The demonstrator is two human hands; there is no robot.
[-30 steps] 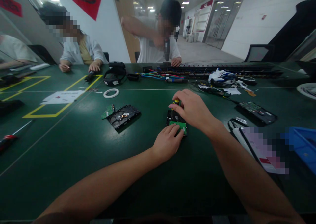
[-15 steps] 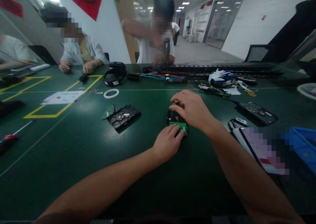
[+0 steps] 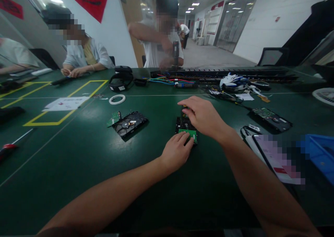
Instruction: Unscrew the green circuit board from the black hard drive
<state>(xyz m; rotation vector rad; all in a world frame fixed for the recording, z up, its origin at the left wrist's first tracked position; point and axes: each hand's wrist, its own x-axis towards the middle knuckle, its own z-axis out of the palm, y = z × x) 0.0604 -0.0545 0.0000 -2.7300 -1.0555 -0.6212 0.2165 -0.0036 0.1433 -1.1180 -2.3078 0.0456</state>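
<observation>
On the dark green table (image 3: 135, 191), a black hard drive (image 3: 182, 124) with a green circuit board (image 3: 192, 133) lies between my hands. The fingers of my left hand (image 3: 177, 150) rest on the board at the drive's near end and hold the drive. Above the far end, my right hand (image 3: 202, 115) has its thumb and fingers around a small yellow-and-black screwdriver (image 3: 184, 112), upright over the drive. Its tip is too small to make out. To the left sits an opened drive (image 3: 130, 124) beside a loose green board (image 3: 114, 119).
Another drive (image 3: 271, 119), a phone-like device (image 3: 278, 157) and a blue bin (image 3: 320, 157) are on the right. White tape (image 3: 117, 99) and a red-handled screwdriver (image 3: 10, 146) lie left. Cables (image 3: 169, 80) cross the back; a person opposite holds a power tool (image 3: 176, 53).
My right hand has shifted slightly at the screwdriver, its fingers changing pose. My left hand stays on the board. The seated person at left has brought both hands together.
</observation>
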